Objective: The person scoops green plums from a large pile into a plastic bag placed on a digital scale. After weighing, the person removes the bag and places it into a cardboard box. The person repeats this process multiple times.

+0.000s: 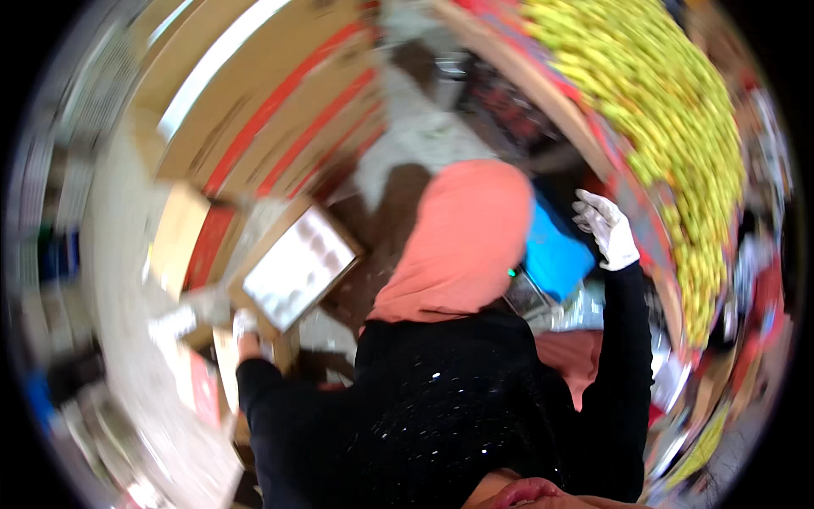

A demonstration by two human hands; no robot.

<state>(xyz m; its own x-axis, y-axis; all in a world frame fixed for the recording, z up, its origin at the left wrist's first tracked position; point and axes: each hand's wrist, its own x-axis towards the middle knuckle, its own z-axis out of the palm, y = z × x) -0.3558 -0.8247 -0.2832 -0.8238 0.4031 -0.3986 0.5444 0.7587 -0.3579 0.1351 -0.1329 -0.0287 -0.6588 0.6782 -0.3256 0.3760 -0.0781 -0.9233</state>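
My left hand (246, 326), in a white glove, is at the near corner of an open cardboard box (346, 238) with white contents. Blur hides its fingers, so I cannot tell whether it grips the box. My right hand (601, 223), also in a white glove, is raised beside the table's wooden edge (540, 83), its fingers slightly bent and apart, with nothing seen in it. A large pile of small yellow-green pieces (661, 121) covers the table. A bright blue item (556, 251) lies below my right hand, beside my orange garment (470, 235).
Large cardboard boxes with red stripes (273, 114) stand at the upper left. A smaller box (203, 238) and another red-striped box (203, 385) sit at the left. Dark and red items (509, 105) lie under the table. Clear plastic (582, 308) is near my right arm.
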